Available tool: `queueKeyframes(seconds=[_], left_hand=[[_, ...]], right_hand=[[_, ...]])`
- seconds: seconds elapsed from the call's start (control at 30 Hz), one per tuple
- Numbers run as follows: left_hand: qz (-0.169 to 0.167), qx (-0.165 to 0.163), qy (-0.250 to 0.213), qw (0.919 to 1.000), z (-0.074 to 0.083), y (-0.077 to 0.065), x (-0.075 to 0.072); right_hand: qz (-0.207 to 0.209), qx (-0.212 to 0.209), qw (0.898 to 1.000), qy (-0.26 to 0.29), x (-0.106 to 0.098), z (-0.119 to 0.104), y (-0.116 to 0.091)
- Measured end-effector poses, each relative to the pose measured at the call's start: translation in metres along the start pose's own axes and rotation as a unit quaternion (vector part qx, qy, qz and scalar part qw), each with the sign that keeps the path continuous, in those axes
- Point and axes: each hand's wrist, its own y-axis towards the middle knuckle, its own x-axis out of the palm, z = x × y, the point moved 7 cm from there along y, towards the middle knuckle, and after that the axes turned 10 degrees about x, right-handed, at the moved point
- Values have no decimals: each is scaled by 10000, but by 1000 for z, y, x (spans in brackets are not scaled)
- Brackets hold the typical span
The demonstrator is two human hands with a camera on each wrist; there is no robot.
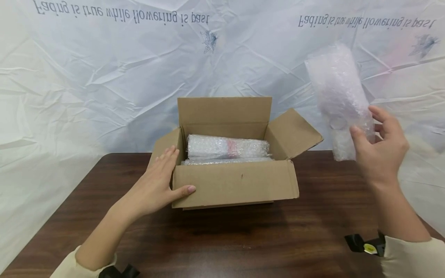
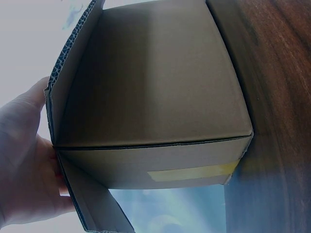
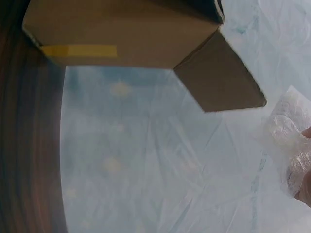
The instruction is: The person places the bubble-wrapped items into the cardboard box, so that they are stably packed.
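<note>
An opened cardboard box (image 1: pixel 236 183) stands on the table with its flaps spread. Inside lie bubble-wrapped packages; the upper one (image 1: pixel 208 146) has a pinkish band. My left hand (image 1: pixel 158 185) rests at the box's left front corner, fingers stretched along the left flap and thumb on the front flap. In the left wrist view that hand (image 2: pixel 24 155) touches the flaps from outside. To the right of the box, my right hand (image 1: pixel 382 146) holds up a long bubble-wrapped package (image 1: pixel 342 88) by its lower part, between thumb and fingers. What is wrapped inside cannot be made out.
The box stands on a dark brown wooden table (image 1: pixel 226 239). Behind it hangs a wrinkled white cloth (image 1: pixel 139 77) with printed lettering. The box's right flap (image 1: pixel 295 133) sticks out toward the raised package. Yellowish tape (image 3: pixel 80 51) marks the box's side.
</note>
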Motion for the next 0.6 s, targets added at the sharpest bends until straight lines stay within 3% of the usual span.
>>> queueKeyframes(seconds=[0.27, 0.6], left_hand=[[-1, 16, -12, 10000, 1, 0, -1], [-43, -24, -17, 10000, 1, -1, -1]], right_hand=[[-197, -433, 9987, 201, 13, -27, -14], [-561, -1793, 9812, 447, 36, -62, -38]])
